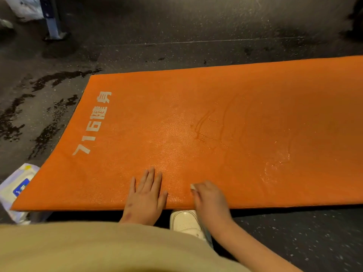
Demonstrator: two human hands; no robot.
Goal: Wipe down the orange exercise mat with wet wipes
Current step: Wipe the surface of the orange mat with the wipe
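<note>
Orange mat [235,99] on speckled dark floor [176,26]

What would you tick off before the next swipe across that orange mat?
1. Wipe in grip: ok, a white corner shows under the right hand.
2. Mat steadied: ok, the left hand presses flat on it.
3. Mat lying flat on the floor: ok.
4. Whole surface covered: not ok, wet streaks show only right of centre, and the end with the lettering looks dry.
5. Spare wipes at hand: ok, the pack lies at the mat's near left corner.
6. Wipe moist enough: cannot tell.
</note>
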